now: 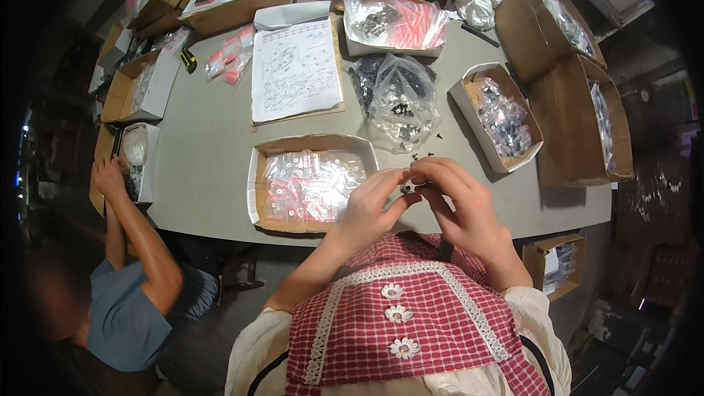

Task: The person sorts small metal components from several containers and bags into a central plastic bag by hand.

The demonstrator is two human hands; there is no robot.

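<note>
My left hand [378, 199] and my right hand [463, 202] meet at the table's near edge, in front of my checked apron. Both are closed, thumbs and fingertips pinching a small dark part [406, 188]; its exact kind is too small to tell. Left of my left hand stands a low cardboard box [253, 202] of small clear bags with pale round pieces inside. Just beyond my fingers, a few tiny black pieces [430, 155] lie loose on the table. Behind them sits an open clear plastic bag [402, 106] with black and silvery small parts.
Printed drawing sheets [295, 66] lie behind the box. A box of red-edged bags [396, 26] stands at the back, another box of filled bags [502, 117] at right, beside tall cartons [561, 121]. At far left, a co-worker's hands [108, 178] are at a white box [147, 165].
</note>
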